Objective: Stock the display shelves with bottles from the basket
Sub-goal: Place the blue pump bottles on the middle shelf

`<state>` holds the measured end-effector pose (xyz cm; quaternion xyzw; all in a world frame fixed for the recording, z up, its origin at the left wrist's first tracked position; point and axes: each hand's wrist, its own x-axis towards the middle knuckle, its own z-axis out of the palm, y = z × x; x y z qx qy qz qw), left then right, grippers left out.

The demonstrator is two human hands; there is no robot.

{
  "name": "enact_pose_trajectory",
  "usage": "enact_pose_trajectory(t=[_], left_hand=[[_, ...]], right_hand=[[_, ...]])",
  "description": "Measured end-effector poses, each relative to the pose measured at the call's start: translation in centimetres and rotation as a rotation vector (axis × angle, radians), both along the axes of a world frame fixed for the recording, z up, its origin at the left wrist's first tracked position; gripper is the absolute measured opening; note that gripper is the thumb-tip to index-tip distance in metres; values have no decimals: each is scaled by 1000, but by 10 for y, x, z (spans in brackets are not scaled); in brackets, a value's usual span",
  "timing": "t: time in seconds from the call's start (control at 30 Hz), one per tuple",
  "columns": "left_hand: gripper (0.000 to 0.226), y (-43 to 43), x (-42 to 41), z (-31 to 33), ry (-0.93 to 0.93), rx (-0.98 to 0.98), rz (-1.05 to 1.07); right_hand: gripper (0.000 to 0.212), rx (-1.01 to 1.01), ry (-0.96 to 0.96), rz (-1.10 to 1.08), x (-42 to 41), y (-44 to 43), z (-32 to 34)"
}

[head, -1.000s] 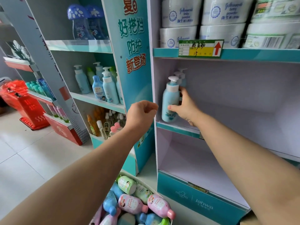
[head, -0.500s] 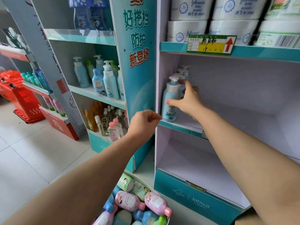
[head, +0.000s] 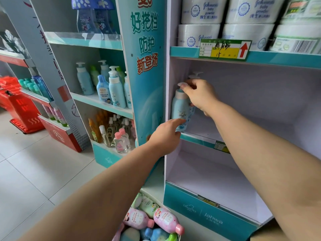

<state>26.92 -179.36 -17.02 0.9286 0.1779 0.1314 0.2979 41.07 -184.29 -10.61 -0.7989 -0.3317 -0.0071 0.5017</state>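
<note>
Standing behind front bottle (head: pixel 179 108): second bottle (head: pixel 196 75).

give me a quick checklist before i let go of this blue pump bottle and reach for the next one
1. Is pump bottle upright: ok, it stands on the shelf by the left wall.
2. Is its base fully on the shelf: cannot tell, left hand is in front.
3. Is right hand free: not ok, it grips the pump head.
4. Is left hand free: ok, fingertips only touch the bottle.
5. Room beside it: ok, bare shelf to the right.
6. Next stock: ok, pink bottles lie below.
</note>
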Motion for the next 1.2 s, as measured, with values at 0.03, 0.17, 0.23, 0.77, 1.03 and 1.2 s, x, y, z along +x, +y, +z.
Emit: enact_pose_trajectory(t=[0.03,0.17,0.23,0.77,1.03,1.2], left_hand=[[50,-3,5,1,7,27,-2],[51,-11,16,3,-14,88,61],[51,-12,17,3,-13,81,71],[51,-17,19,6,51,95,84],[52,-13,20,8,63,92,81],[54,-14,19,6,43,86,82]], right_hand=[[32,-2,13,7,2,0,-1],[43,14,86,45,8,-2,-13],[43,27,94,52,10,-3,-20],[53,39,86,-85,-1,1,-18],[29,-15,-35,-72,6,9,-5],[26,-1,41,-12,9,12,-5]])
